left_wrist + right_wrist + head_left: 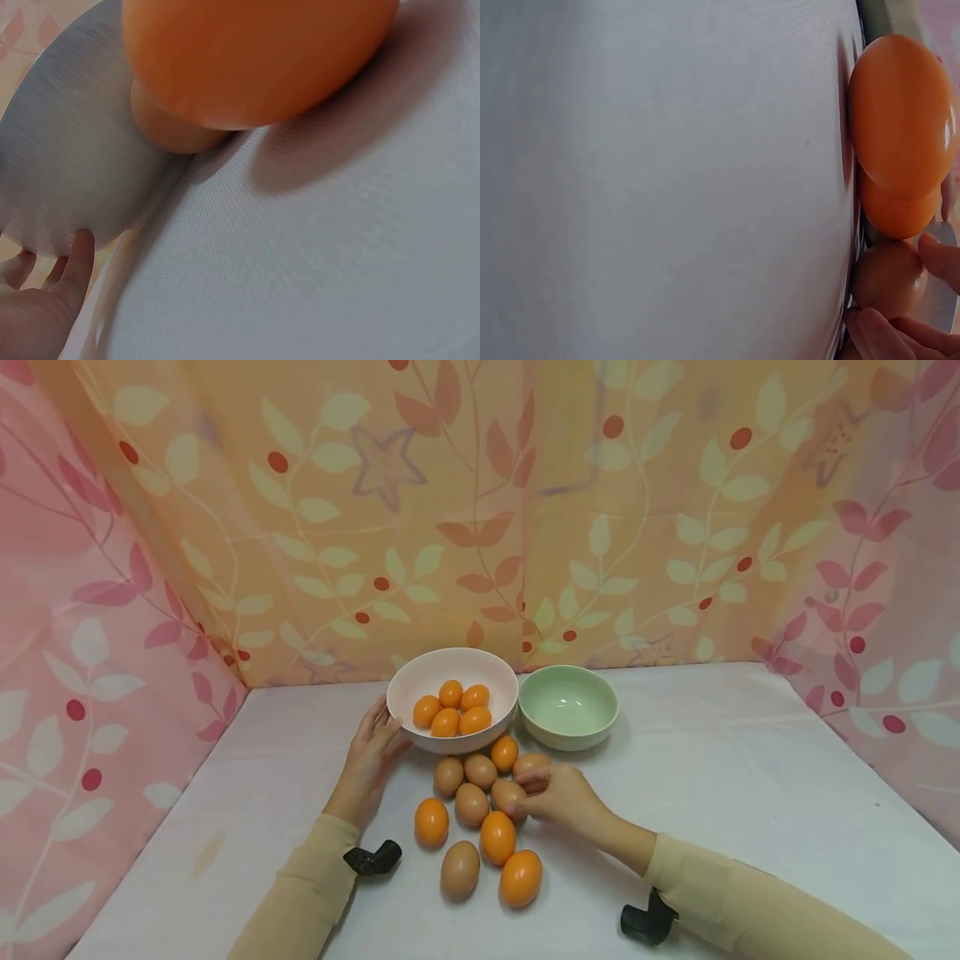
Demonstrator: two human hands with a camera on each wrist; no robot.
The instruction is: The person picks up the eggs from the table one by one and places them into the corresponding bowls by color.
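Observation:
My left hand [369,752] holds the left side of a pale pink bowl [504,727], thumb and fingers around its outer wall. Inside this bowl lie several orange eggs [446,722]. With thumb and fingers, my right hand [566,802] grips a brown egg [507,797] in the cluster in front of the bowls. In the right wrist view the thumb and fingers are on either side of the brown egg [889,279], which sits low against the cloth. Around it are other brown eggs [472,804] and orange eggs [498,837].
A light green bowl [568,706] stands right of the pink one, with no egg visible inside. Closer to me lie a brown egg [460,870] and an orange egg [521,878]. White cloth [750,777] covers the table; patterned curtains [480,527] enclose the back and sides.

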